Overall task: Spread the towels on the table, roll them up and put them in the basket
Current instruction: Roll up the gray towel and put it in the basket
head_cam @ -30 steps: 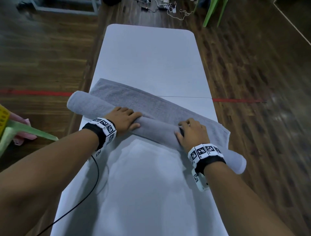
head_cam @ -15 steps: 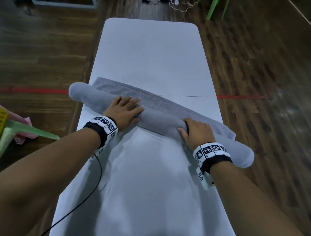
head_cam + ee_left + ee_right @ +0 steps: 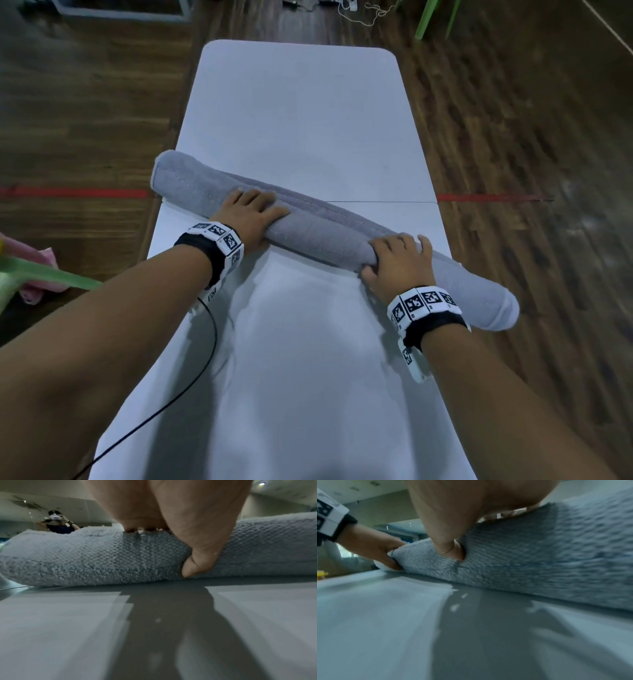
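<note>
The grey terry towel (image 3: 318,229) is found almost wholly rolled into a long, soft cylinder lying slantwise across the white bench (image 3: 301,113), its two ends overhanging the bench's side edges, with only a thin hemmed strip of flat cloth showing along the far side. The left hand (image 3: 251,216) is laid over the roll with fingers nearly straight and the thumb pressed against the near face, as is seen in the left wrist view; the right hand (image 3: 397,262) is curled over the roll, its thumb dug into the pile, so that this grip is clamped on the cloth. A loose finish is judged the chief risk: the looped pile is springy and thick, and the roll could be expected to unwind if pressure were released before the last hem is tucked under. Because the roll lies askew and overhangs, a droop or telescoping at the ends might be caused by uneven pushing, and the right end could be dragged off the smooth, hard bench top. No basket is seen in any view, so its whereabouts cannot be told.
</note>
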